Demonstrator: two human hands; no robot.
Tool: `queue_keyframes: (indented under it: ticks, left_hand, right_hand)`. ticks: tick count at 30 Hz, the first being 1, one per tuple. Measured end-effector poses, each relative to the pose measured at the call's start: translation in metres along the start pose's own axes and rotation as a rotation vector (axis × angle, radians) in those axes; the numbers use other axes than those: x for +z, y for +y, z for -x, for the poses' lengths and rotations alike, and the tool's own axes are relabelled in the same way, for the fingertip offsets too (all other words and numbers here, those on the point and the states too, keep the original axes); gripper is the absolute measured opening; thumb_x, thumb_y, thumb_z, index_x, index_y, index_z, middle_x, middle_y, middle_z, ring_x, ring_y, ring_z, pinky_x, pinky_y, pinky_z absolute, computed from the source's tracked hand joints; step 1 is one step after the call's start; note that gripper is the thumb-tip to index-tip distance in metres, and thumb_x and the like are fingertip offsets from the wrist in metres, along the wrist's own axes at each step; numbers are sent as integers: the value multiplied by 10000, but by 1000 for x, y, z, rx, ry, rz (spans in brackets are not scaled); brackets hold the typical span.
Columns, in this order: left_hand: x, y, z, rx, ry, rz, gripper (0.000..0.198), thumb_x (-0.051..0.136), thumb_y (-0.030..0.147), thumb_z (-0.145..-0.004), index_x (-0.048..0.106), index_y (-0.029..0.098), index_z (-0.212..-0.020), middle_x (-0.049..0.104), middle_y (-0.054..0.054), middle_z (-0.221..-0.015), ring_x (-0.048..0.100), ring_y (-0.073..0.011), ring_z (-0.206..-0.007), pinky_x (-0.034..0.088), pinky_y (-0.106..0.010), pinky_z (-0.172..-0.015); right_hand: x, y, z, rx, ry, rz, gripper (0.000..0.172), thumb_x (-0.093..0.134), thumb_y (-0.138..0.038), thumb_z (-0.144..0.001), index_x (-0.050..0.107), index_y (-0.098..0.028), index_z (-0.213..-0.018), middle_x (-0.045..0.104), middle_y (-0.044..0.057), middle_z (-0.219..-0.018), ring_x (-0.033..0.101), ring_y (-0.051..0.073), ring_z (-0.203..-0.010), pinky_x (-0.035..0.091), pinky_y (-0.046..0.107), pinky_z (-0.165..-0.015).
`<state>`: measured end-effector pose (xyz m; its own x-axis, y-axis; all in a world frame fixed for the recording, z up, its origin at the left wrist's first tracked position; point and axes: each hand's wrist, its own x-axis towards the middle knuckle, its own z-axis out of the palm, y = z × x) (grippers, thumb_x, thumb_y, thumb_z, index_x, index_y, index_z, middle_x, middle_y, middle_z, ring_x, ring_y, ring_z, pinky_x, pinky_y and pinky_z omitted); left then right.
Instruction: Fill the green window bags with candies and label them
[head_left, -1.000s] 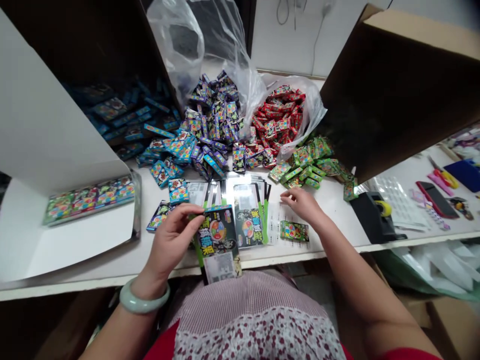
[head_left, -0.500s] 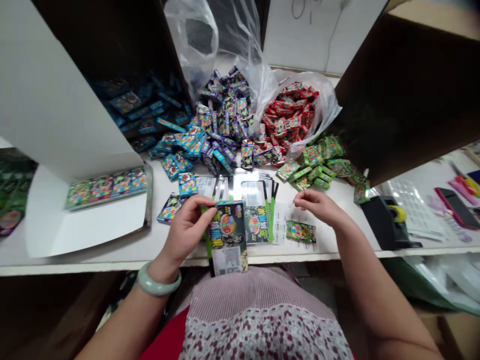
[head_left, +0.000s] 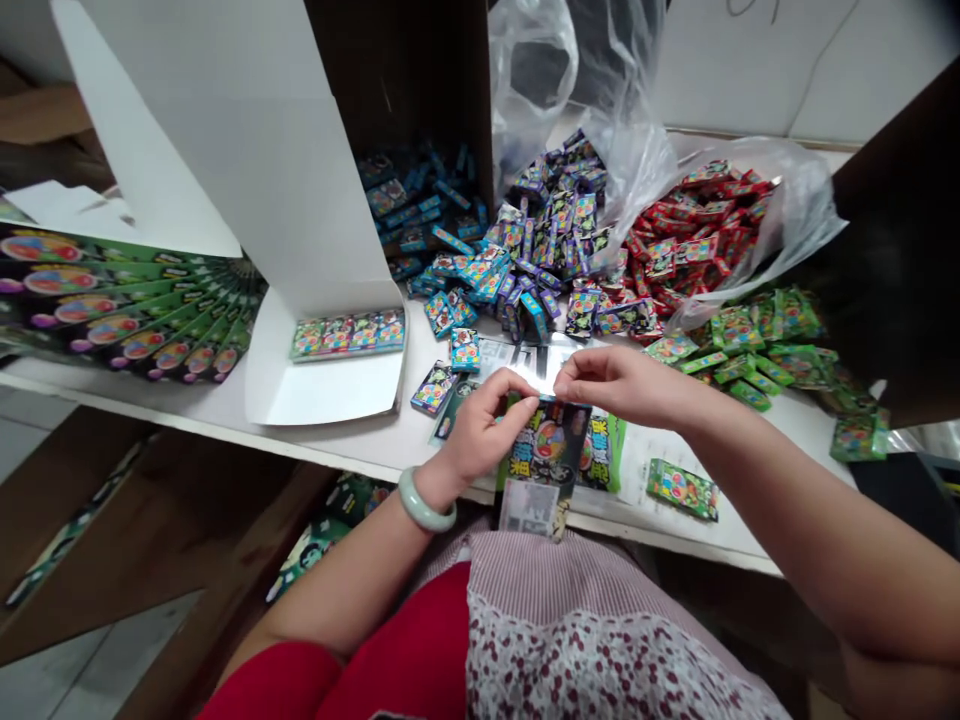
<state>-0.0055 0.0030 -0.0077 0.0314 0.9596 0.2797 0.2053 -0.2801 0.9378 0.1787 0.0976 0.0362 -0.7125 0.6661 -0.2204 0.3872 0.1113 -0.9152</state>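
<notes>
My left hand (head_left: pixel 495 425) is closed on the upper left edge of a black printed packet (head_left: pixel 546 460), which has a colourful wheel picture and hangs over the table's front edge. A strip of blue shows along its top. My right hand (head_left: pixel 619 385) has thumb and fingers pinched together at the packet's top right corner; whatever lies between those fingertips is too small to make out. Beneath, partly hidden by the packet and hands, are more packets with green edges (head_left: pixel 616 455). A small green box (head_left: pixel 682 488) rests on a printed sheet to the right.
Small blue boxes (head_left: pixel 465 350), purple boxes (head_left: pixel 559 215), red boxes (head_left: pixel 694 235) and green boxes (head_left: pixel 750 340) are heaped behind my hands, some in clear plastic bags. An open white display carton (head_left: pixel 330 395) holding a row of small boxes stands left, beside fanned printed cartons (head_left: pixel 142 320).
My right hand has come in from the right side to the top edge of the packet, meeting the left hand. My view has turned left, bringing the fanned cartons into sight.
</notes>
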Motion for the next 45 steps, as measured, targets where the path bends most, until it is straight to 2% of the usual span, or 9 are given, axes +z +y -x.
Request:
queue_keyframes:
  ticks: [16, 20, 23, 25, 29, 31, 35, 40, 45]
  left_hand:
    - [4, -4, 0, 45, 79, 51, 139, 692, 191, -795, 567, 190, -857, 583, -7, -837, 561, -138, -805, 459, -275, -747]
    - [1, -8, 13, -137, -47, 233, 343, 677, 240, -807, 536, 199, -1117, 624, -54, -1009, 611, -160, -904, 502, -270, -751]
    - [-17, 1, 26, -249, -143, 340, 303, 669, 298, -824, 573, 174, -1084, 667, -66, -985, 648, -168, -870, 532, -272, -750]
    - [-44, 16, 29, -187, -20, 252, 269, 677, 326, -826, 605, 171, -1034, 684, -61, -967, 657, -172, -862, 539, -270, -761]
    - [-122, 34, 15, 126, 505, -238, 260, 666, 331, -844, 585, 198, -1052, 677, -25, -958, 653, -168, -885, 537, -264, -792]
    - [-161, 21, 2, 204, 605, -578, 284, 633, 304, -859, 556, 188, -1107, 661, -40, -999, 644, -182, -922, 528, -293, -836]
    - [-202, -43, -20, 135, 396, -963, 326, 438, 134, -889, 516, 147, -1206, 618, -132, -1187, 585, -249, -1127, 450, -421, -1012]
    - [-196, -107, -21, 74, 181, -1029, 381, 398, 37, -821, 575, 137, -1143, 622, -151, -1216, 553, -271, -1191, 406, -507, -1064]
    - [-200, -114, -14, 28, 47, -1056, 437, 459, 47, -782, 577, 142, -1192, 569, -144, -1317, 502, -255, -1266, 403, -473, -1087]
  right_hand:
    - [11, 1, -7, 210, -28, -229, 206, 776, -372, -661, 654, -208, -690, 633, 1, -643, 544, 125, -573, 420, 241, -511]
    - [18, -6, -9, 428, -146, -528, 231, 798, -317, -572, 638, -184, -671, 593, -19, -610, 530, 109, -565, 415, 219, -514]
    - [17, -8, -4, 419, -175, -597, 247, 784, -375, -620, 674, -177, -719, 628, 6, -686, 566, 127, -630, 454, 238, -573]
    - [10, -1, 2, 314, -77, -568, 291, 770, -428, -678, 707, -194, -839, 667, 32, -833, 604, 153, -771, 482, 253, -678]
    - [-2, 25, 20, 169, 234, -408, 365, 743, -516, -717, 704, -241, -953, 672, 46, -987, 599, 193, -930, 476, 278, -800]
    - [2, 36, 29, 153, 272, -337, 361, 736, -531, -716, 700, -239, -926, 672, 49, -965, 598, 205, -925, 477, 294, -816]
    - [28, 43, 43, 128, 143, -286, 323, 667, -528, -785, 675, -229, -906, 648, 39, -868, 595, 195, -817, 501, 306, -739]
    - [47, 45, 53, 79, 32, -198, 306, 565, -516, -868, 651, -232, -942, 642, 35, -882, 592, 189, -806, 494, 308, -725]
    - [46, 53, 60, 85, 21, -129, 332, 524, -535, -888, 640, -240, -986, 660, 45, -935, 615, 206, -887, 488, 326, -797]
